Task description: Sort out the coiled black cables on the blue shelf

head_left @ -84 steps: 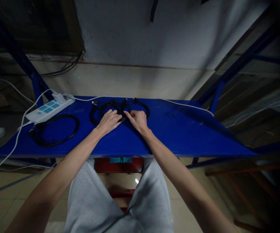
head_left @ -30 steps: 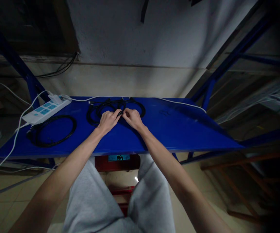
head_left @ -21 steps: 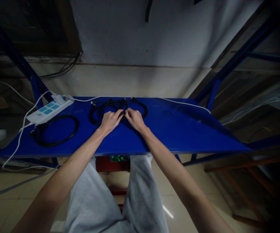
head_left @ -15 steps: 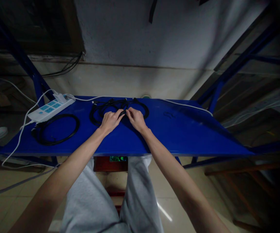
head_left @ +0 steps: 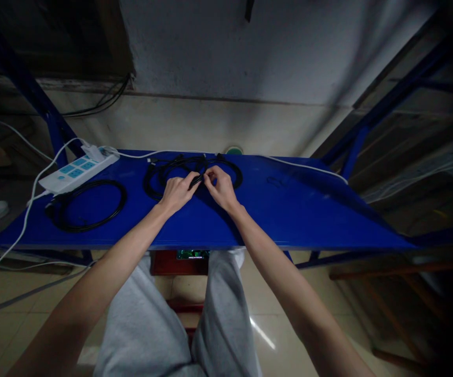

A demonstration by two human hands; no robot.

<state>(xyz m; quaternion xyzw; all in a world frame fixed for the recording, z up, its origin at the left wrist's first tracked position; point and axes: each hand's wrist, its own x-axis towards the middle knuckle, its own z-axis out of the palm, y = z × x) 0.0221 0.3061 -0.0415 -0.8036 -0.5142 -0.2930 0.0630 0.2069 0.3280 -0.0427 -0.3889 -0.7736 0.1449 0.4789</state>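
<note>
The black cable bundle lies toward the back of the blue desk, near its middle, in two loose loops side by side that meet where the hands work. The left hand and the right hand face each other at that junction, each grip pinching a short dark stretch of the cable between thumb and fingertips. To do this well, I judge the pinch should stay right at the crossing, with both wrists low on the desk so the loops keep flat and do not spring open. Counting: two loops in the held bundle, one separate black cable coil lying well to the left, one white power strip just behind that coil, and one thin white cord trailing along the back edge.
</note>
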